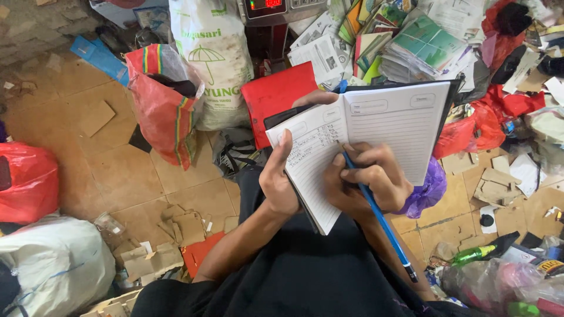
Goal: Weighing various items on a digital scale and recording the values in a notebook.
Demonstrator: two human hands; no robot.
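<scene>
Black-clothed lap, foreground. Right hand (pixel 370 182): fingers closed round a blue pen (pixel 379 217), tip on the left page of an open lined notebook (pixel 364 135). Left hand (pixel 281 176): gripping the notebook's left edge, thumb laid on the page, holding it tilted above the lap. Behind: red folder (pixel 276 97), white printed sack (pixel 214 58), red striped bag (pixel 161 103), heap of papers (pixel 423 41). Floor: tan tiles (pixel 117 170) strewn with cardboard scraps (pixel 176 235).

A scrap sorting and buying spot: past the left hand (pixel 281 182) stand stuffed woven sacks (pixel 214 58) and a weighing scale (pixel 267 12), above the right hand (pixel 367 179) lies heaped waste paper (pixel 411 41), with torn cardboard (pixel 176 235) strewn over the tiled floor (pixel 117 170).
</scene>
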